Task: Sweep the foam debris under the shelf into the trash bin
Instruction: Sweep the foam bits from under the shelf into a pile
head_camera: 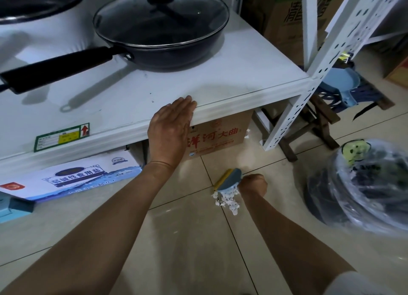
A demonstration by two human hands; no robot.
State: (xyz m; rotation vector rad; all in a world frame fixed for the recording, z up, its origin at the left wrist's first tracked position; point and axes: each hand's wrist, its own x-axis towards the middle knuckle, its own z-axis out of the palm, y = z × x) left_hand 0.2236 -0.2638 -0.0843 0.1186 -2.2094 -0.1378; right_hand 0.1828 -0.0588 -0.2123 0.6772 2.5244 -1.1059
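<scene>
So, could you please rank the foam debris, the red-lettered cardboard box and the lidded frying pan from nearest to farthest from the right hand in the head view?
From the right hand, gripping the brush:
1. Foam debris: on the floor tiles, just beside the hand.
2. Cardboard box: under the shelf, beyond it.
3. Frying pan: up on the shelf top, farthest.

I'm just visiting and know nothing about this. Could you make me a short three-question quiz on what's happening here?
1. True or false: the left hand rests flat on the shelf edge.
2. What does the right hand grip? A) brush B) pan C) box
3. Where does the foam debris lie?

Key: 1 true. 2 A, the brush. 3 On the floor tiles, against the brush, in front of the shelf.
</scene>
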